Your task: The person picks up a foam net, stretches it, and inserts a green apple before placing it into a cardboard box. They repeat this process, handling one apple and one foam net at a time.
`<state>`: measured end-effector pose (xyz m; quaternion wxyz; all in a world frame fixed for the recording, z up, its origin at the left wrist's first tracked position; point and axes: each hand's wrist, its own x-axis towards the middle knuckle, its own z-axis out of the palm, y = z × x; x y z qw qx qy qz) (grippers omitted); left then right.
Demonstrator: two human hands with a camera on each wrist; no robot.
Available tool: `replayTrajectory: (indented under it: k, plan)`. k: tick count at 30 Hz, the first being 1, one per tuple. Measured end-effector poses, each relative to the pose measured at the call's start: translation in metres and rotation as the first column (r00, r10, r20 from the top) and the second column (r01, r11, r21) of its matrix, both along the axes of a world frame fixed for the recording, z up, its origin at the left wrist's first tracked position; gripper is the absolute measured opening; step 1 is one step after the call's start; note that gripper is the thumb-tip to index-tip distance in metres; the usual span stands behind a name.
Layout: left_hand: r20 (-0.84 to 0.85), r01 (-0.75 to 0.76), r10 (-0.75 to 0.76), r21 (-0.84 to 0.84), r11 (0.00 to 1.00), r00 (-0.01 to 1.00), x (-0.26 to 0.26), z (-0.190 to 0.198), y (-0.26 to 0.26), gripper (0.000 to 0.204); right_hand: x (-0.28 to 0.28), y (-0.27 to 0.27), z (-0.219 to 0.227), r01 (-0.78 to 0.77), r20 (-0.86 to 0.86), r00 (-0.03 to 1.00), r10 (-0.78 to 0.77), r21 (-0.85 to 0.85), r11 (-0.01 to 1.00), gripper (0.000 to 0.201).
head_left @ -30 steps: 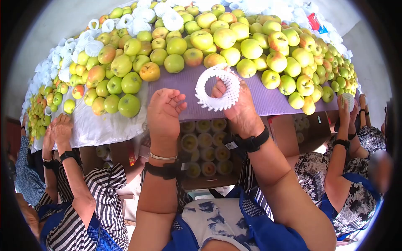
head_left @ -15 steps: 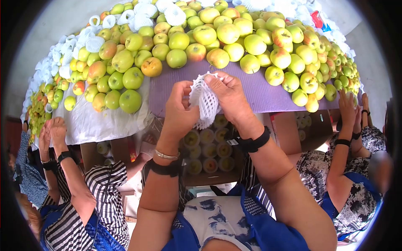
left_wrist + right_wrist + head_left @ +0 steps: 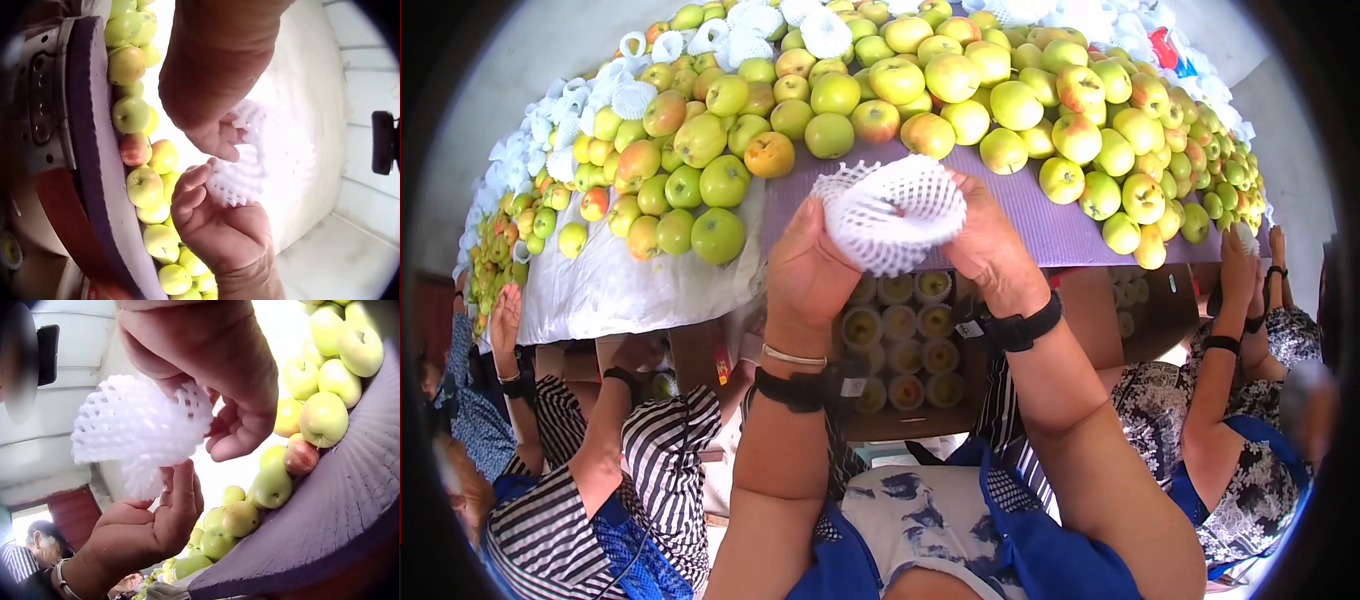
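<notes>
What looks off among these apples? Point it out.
One front-row apple is orange with darker marks, unlike the greener apples around it; it may be damaged. A red-and-blue item at right, too blurred to identify, also looks out of place among the white foam nets.

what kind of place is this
Probably a fruit packing room: apples heaped on a long table, white foam nets piled around them, and a box of netted fruit below.
</notes>
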<state>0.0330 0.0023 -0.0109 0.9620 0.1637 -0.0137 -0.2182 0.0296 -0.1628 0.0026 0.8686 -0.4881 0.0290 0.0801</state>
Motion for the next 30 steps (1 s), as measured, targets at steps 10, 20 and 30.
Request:
replayTrajectory:
  k: [10,20,30]
  plan:
    - [0.537,-0.396,0.127,0.422,0.815,0.834,-0.004,0.002,-0.007,0.066,0.006,0.007,-0.004,0.198,-0.09,0.98,-0.18,0.274,0.941,0.01]
    - [0.396,-0.489,0.316,0.485,0.725,0.862,-0.009,0.003,0.002,0.032,-0.008,0.015,0.008,0.315,0.428,0.904,0.004,-0.671,0.671,0.07]
    - [0.444,-0.441,0.235,0.447,0.778,0.865,-0.016,0.017,-0.007,0.03,-0.016,0.034,-0.006,-0.265,0.11,0.904,0.413,-0.613,0.744,0.047]
